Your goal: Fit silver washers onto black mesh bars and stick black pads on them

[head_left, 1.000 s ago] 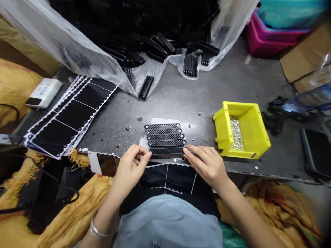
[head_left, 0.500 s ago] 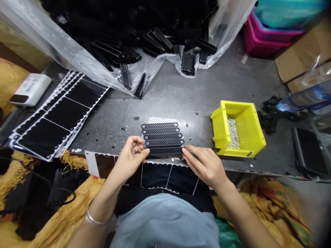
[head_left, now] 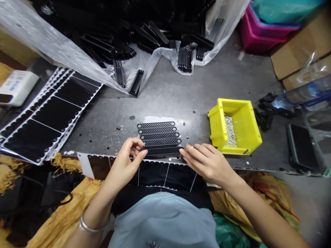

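Note:
Several black mesh-patterned plastic strips [head_left: 157,136] lie side by side in a neat row on the grey metal table [head_left: 181,93]. My left hand [head_left: 126,160] pinches the left end of the nearest strip [head_left: 161,151], fingers curled. At that strip's right end rests my right hand [head_left: 207,162], its fingers stretched out and touching the end. A sheet of black die-cut pads [head_left: 157,174] hangs over the table's front edge just below both hands.
A yellow bin [head_left: 245,127] with small silver screws stands right of the strips. A clear bag [head_left: 64,51] of black strips fills the back. Pad sheets [head_left: 46,117] lie at left, a white device [head_left: 14,88] far left, pink and teal baskets [head_left: 261,31] back right, a phone [head_left: 305,148] right.
The view has drifted so everything sits a little further left and lower. Both hands stay at the ends of the nearest strip, barely moved.

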Tool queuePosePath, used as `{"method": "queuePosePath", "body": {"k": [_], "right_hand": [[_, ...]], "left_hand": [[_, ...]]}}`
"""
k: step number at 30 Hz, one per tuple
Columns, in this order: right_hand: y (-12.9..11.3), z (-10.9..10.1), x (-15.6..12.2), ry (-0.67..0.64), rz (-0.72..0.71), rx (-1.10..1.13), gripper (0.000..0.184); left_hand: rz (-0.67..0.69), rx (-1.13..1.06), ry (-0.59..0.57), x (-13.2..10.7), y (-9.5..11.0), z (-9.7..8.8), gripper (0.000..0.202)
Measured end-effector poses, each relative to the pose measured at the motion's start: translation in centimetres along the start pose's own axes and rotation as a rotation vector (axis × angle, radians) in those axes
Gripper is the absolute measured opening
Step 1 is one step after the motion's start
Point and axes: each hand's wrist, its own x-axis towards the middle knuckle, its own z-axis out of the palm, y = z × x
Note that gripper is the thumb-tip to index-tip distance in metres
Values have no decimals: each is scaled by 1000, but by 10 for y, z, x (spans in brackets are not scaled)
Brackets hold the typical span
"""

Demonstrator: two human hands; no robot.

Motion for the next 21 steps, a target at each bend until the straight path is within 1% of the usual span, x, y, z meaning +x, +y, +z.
{"method": "queuePosePath", "body": {"k": [2, 3, 5, 6, 8, 10, 11, 13, 15, 18, 20, 21], "right_hand": [[-6, -1, 6, -28, 11, 8, 27], [-10, -1, 11, -33, 42, 9, 24], [-16, -2, 16, -26, 128, 47, 22], [-17, -3, 16, -12, 183, 110, 22], [-14, -6, 9, 50, 334, 306, 23], [-9, -10, -5, 134, 516, 501, 22], [-9, -12, -14, 168, 589, 563, 21], [-12, -18, -31, 184, 675, 603, 16], [-22, -22, -47, 138, 734, 574, 11], [-42, -18, -70, -27, 848, 514, 25], [-54, -9, -80, -109, 915, 568, 24], [-59, -4, -83, -114, 951, 646, 24]], "left_hand": [[-6, -6, 4, 0, -1, 0, 15], [-4, -7, 4, 0, -2, -1, 15], [15, 12, 9, -2, -2, -1, 14], [40, 43, 25, -3, -2, -1, 12], [147, 167, 89, -7, -1, 3, 7], [318, 343, 147, -10, 2, 12, 9], [406, 433, 156, -10, 4, 18, 14], [541, 582, 146, -7, 6, 31, 31], [594, 675, 143, 0, 6, 42, 42], [578, 717, 166, 7, 5, 50, 44], [571, 701, 204, 5, 6, 52, 45], [591, 673, 220, 2, 9, 52, 45]]}}
